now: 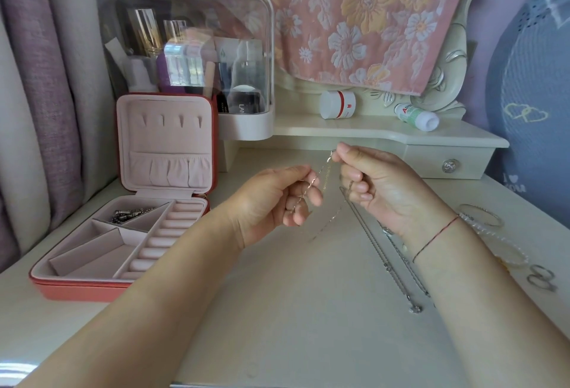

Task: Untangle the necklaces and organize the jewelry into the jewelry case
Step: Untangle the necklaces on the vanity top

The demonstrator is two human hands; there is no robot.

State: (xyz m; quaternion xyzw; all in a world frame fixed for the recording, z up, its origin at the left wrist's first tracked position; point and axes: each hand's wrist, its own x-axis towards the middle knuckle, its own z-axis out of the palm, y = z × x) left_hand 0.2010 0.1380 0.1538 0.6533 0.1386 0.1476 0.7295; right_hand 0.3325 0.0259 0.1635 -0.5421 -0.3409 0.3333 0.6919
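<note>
A thin gold chain (320, 168) hangs in the air between two hands, above the middle of the white table (277, 310). Its top end is at the right hand (382, 184), and it slopes down to the left hand (271, 199). Below the hands a loose bit droops down toward the table top.

The left hand's thumb and first finger are closed tight on the chain, pinching it. Its other fingers (300, 218) are curled in toward the palm. The right hand pinches the top of the chain between thumb and first finger too. Its other fingers are bent in, and I cannot tell if they hold anything more.

Two silver necklaces (391, 267) lie on the table just under the right hand. They run down toward the near edge, partly hidden by the right wrist. Further right lie thin bangles (481, 215), a clear bead bracelet (505, 246) and two rings (543, 278).

The jewelry case (92, 290) sits well to the left of the hands — open, with its pink lid standing up. A small pile of dark silver pieces (129, 214) is in its back corner part. The other parts look bare.

Behind the case stands a clear makeup box (191, 48).
</note>
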